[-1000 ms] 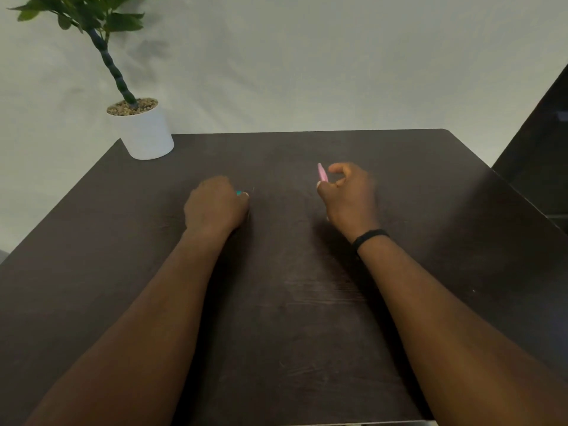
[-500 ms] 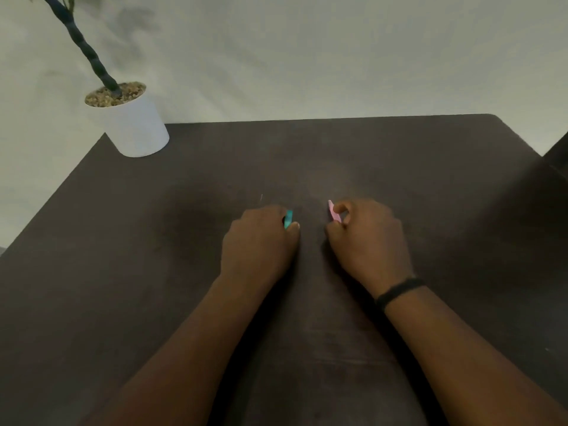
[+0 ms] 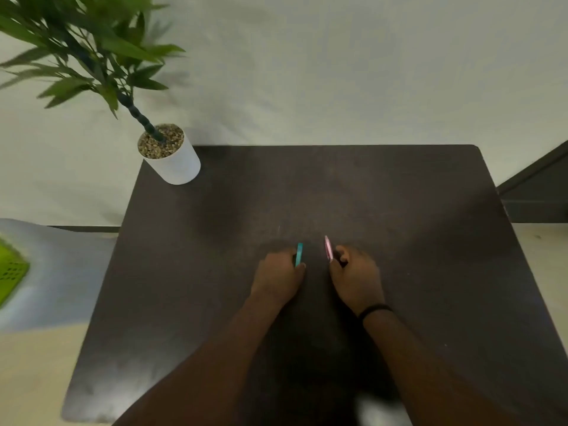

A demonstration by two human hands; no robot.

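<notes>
My left hand (image 3: 278,279) is curled over the middle of the dark table (image 3: 215,272) and pinches a small thin teal piece (image 3: 299,254) that stands upright out of its fingers. A little to the right, my right hand (image 3: 356,281), with a black band at the wrist, pinches a small thin pink piece (image 3: 328,248) between thumb and forefinger. The two pieces stand side by side with a narrow gap between them. What the pieces are is too small to tell.
A white pot (image 3: 172,158) with gravel and a leafy green plant stands on the table's far left corner. Off the table at the left edge, a green perforated basket (image 3: 10,272) sits on a pale grey seat (image 3: 55,272). A light wall lies behind.
Both hands have drawn together toward the table's middle, bringing the teal and pink pieces close. The camera has pulled back and up, showing more of the table, plant and floor.
</notes>
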